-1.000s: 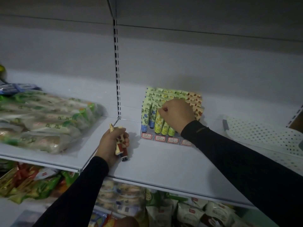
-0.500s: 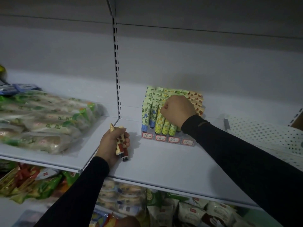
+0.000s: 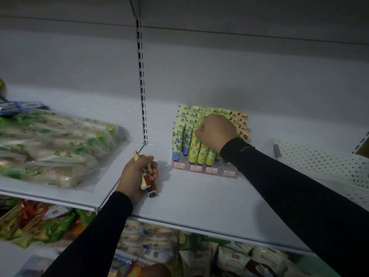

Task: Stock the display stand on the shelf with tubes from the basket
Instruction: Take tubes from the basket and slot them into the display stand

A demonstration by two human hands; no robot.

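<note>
My left hand [image 3: 137, 172] on shelf [image 3: 199, 198] gripping red-patterned tubes [image 3: 147, 176], caps toward me, my right hand [image 3: 216, 132] fisted atop display stand [image 3: 207, 168] at shelf rear, can't tell if it's holding anything, perforated white basket [image 3: 323, 162] to right.

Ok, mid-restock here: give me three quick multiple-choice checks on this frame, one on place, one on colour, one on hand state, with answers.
1. Where does the display stand sit?
A. on the white shelf right of the slotted upright
B. on the lower shelf
C. on the snack bags

2. What colour are the front tubes at the stand's far left?
A. red
B. blue-patterned
C. black

3. What is the left hand doing?
A. lying flat and open
B. gripping brown-patterned tubes
C. pressing a price tag

Answers: 1 A, it stands on the shelf; 2 B, blue tubes fill the left column; 3 B, fingers curl round the held tubes.
</note>
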